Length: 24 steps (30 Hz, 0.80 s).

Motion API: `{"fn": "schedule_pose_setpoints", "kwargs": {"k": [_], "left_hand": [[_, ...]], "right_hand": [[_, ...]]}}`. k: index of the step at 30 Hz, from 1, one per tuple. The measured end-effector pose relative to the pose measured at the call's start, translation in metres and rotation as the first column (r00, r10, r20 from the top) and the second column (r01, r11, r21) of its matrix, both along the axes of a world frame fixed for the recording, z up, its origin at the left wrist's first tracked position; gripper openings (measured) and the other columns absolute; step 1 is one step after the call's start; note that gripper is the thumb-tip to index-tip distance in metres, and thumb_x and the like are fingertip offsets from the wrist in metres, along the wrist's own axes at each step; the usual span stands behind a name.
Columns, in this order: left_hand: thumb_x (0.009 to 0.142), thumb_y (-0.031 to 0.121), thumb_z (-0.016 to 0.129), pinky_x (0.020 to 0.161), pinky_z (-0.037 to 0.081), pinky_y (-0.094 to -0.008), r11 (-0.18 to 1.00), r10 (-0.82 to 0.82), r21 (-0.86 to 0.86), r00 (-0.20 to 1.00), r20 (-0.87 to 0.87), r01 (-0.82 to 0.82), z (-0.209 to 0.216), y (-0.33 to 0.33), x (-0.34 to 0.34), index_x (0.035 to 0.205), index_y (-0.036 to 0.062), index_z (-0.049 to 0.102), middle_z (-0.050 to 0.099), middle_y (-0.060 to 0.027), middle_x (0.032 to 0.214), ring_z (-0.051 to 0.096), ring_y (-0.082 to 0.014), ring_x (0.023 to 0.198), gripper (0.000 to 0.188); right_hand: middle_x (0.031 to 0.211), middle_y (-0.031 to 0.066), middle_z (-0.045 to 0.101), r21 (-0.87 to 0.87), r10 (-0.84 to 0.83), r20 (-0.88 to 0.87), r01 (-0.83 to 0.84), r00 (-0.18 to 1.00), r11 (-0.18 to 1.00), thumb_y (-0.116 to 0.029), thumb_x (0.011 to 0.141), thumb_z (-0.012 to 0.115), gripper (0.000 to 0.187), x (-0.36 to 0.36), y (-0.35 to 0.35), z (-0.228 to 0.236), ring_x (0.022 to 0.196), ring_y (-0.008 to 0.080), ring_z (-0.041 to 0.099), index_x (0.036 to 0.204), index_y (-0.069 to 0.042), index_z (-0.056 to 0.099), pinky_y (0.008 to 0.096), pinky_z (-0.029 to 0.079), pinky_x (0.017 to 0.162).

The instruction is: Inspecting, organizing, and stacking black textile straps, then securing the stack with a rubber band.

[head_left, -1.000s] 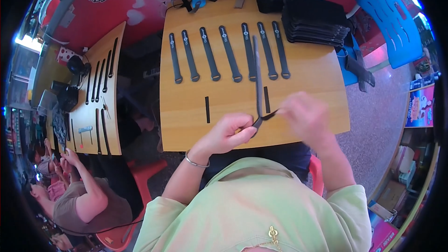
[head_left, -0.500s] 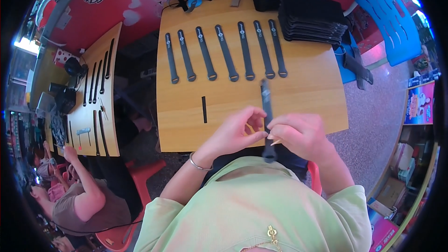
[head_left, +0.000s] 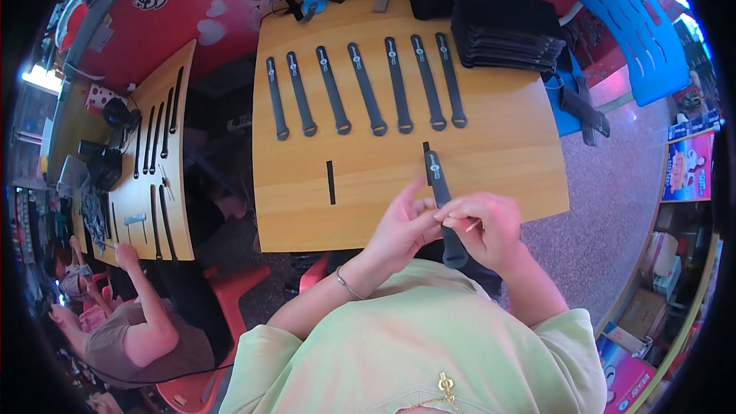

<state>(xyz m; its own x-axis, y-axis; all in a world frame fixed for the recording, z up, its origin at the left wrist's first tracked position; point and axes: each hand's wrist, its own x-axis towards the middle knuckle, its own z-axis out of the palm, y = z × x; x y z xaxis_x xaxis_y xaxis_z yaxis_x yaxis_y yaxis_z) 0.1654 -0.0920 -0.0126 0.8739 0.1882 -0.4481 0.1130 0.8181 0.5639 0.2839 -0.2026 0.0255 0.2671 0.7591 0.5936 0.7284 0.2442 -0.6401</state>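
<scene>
Dark strap (head_left: 438, 182) | right fingers (head_left: 461, 208) pinched on its middle | left fingers (head_left: 412, 195) half-curled at its left edge, hold unclear

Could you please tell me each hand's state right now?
Left hand: partly curled at the flat dark-grey strap; grip unclear.
Right hand: pinched closed on the strap.

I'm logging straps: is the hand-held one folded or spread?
Spread lengthwise: the dark gray strap extends straight above and below the right hand, which hides its middle.
</scene>
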Motion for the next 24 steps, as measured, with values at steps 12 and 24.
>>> {"fn": "schedule_pose_setpoints", "kwargs": {"k": [12, 24], "left_hand": [[0.098, 0.016, 0.040, 0.065, 0.049, -0.0239, 0.986, -0.091, -0.146, 0.992, -0.089, 0.078, -0.006, -0.012, -0.007, 0.113, 0.0068, 0.050, 0.058, -0.0031, 0.092, 0.058, -0.0109, 0.077, 0.020], [0.099, 0.018, 0.036, 0.041, 0.021, -0.0170, 0.963, -0.255, -0.107, 0.964, -0.082, 0.246, 0.000, 0.018, -0.021, 0.101, 0.0102, 0.046, 0.038, 0.0042, 0.068, 0.028, -0.0033, 0.050, 0.013]], "right_hand": [[0.089, 0.0031, 0.065, -0.277, -0.005, -0.127, -0.030, 0.992, 0.960, -0.017, 0.072, 0.073, 0.023, -0.009, 0.000, -0.021, 0.073, 0.0196, 0.064, 0.095, -0.011, 0.069, 0.0277, 0.050, 0.060], [0.086, 0.0059, 0.065, -0.308, -0.082, -0.401, -0.049, 0.913, 0.950, -0.001, 0.076, 0.069, 0.016, -0.012, 0.004, -0.041, 0.072, 0.0149, 0.063, 0.092, -0.003, 0.069, 0.0255, 0.050, 0.063]]}}
